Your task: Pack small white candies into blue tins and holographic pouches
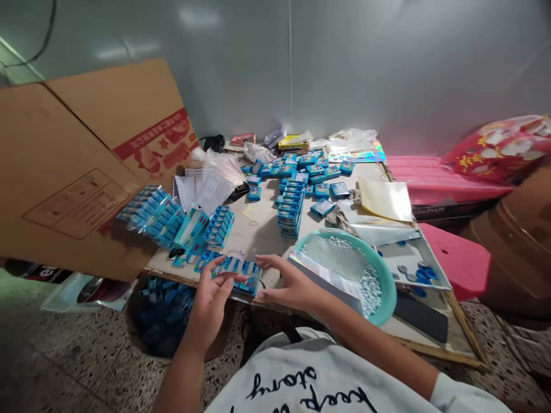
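At the table's near edge lies a row of small blue packs [241, 268], standing side by side. My left hand [212, 295] is over the left part of this row, fingers apart, the fingertips at the packs' near side; whether they press on them is hard to tell. My right hand [293, 282] is at the row's right end, thumb and fingers spread apart with no object visible between them. Just behind stands another block of blue packs [219, 226]. To its left are an open blue display box [191, 229] and a clear-wrapped bundle of blue packs [152, 215].
A turquoise basin [390, 292] of small pale pieces stands right of my right arm. Behind are a tall stack of blue packs [290, 209] and several loose ones [322, 207]. A large carton [86, 172] leans at left; a dark phone-like slab [422, 315] lies right.
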